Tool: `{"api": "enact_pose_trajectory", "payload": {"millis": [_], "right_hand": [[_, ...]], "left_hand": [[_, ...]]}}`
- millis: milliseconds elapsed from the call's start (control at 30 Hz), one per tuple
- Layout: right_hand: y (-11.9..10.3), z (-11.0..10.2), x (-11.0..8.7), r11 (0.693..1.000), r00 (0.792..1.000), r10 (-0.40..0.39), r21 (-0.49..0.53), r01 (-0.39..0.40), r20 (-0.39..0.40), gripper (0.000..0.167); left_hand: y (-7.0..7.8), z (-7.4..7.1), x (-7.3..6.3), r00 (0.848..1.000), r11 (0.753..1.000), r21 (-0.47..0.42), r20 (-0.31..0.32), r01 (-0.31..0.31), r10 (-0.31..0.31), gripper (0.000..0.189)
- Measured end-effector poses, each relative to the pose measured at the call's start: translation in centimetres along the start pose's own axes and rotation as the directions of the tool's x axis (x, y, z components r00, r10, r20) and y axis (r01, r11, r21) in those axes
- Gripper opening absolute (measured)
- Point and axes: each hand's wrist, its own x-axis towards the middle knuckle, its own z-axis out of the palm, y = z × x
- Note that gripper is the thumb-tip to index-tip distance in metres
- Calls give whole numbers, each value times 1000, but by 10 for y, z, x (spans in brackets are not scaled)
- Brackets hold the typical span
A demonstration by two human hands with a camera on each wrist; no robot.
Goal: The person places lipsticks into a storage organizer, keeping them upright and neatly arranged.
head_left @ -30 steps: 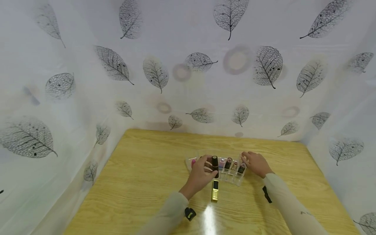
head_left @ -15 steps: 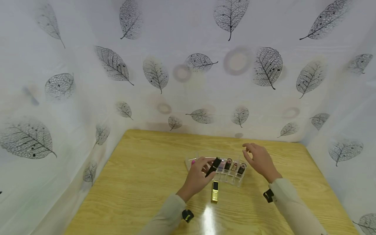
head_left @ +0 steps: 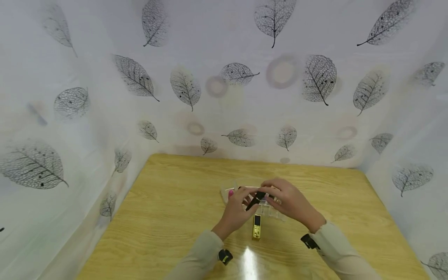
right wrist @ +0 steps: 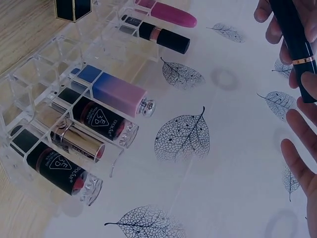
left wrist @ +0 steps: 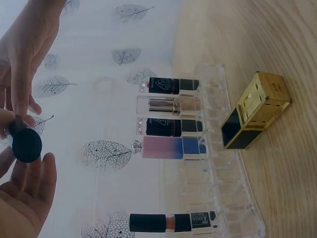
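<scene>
My left hand (head_left: 232,214) holds a black lipstick tube (head_left: 254,201) at a slant above the front of a clear organizer (head_left: 271,211). Fingers of my right hand (head_left: 294,202) pinch its upper end from the other side. A thin gold band circles this tube (right wrist: 292,34) in the right wrist view. In the left wrist view, the round end of the tube (left wrist: 27,146) faces the camera. A gold and black lipstick (head_left: 256,227) lies on the table in front of the organizer.
Several lipsticks stand in the organizer: a pink one (right wrist: 168,12), a black one (right wrist: 158,35), a blue-pink one (right wrist: 111,89), a gold one (right wrist: 74,139) and black ones with clear caps (right wrist: 54,166). Leaf-print sheeting (head_left: 224,109) walls the wooden table (head_left: 168,217).
My right hand lifted off the organizer's right end, then moved left to the tube. The black tube tilted from upright to slanted in my left hand.
</scene>
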Motion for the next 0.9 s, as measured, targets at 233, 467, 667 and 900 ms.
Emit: {"api": "enact_pose_trajectory", "payload": {"millis": [233,467,667,900], "right_hand": [[-1,10,-10,998,996,60,7,-60,-64,22],[-14,33,-24,946,962,269,177,-271,36,27],[-24,42,-24,888,925,368,259,-380,96,37],[-28,42,-20,847,907,407,327,-420,109,30]], "left_hand": [[-2,1,1,995,998,-51,-96,-42,37,33],[-1,0,6,988,989,-123,-144,-79,61,32],[3,1,8,988,989,-134,-149,-55,35,34],[4,2,8,986,986,-166,-164,-14,-13,30]]}}
